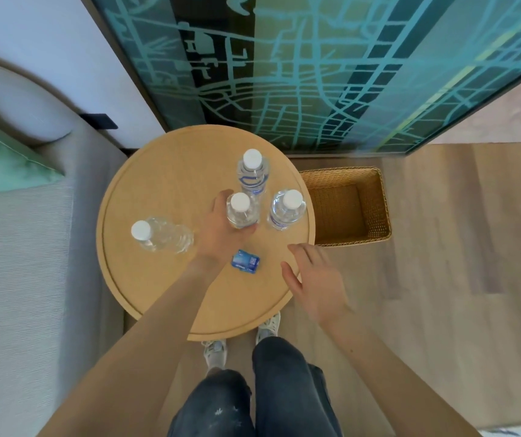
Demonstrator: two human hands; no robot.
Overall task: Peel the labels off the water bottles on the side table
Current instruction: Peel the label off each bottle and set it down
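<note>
Head camera, looking down: a round wooden side table (158, 184) holds four white-capped water bottles. The left hand (218, 231) reaches to the table's middle, fingers and thumb curled around the central bottle (241, 212), which stands upright. Just behind it, toward the far edge, stands a bottle with a blue label (252, 176). Near the right edge stands a third bottle (286, 211) with blue print low on its side. A clear bottle (163, 236) stands apart near the left edge. A loose blue label (245, 262) lies toward the near edge. The right hand (315, 282) hovers over the near right edge, fingers spread, holding nothing. A wicker basket (375, 203) sits on the floor just right of the table.
</note>
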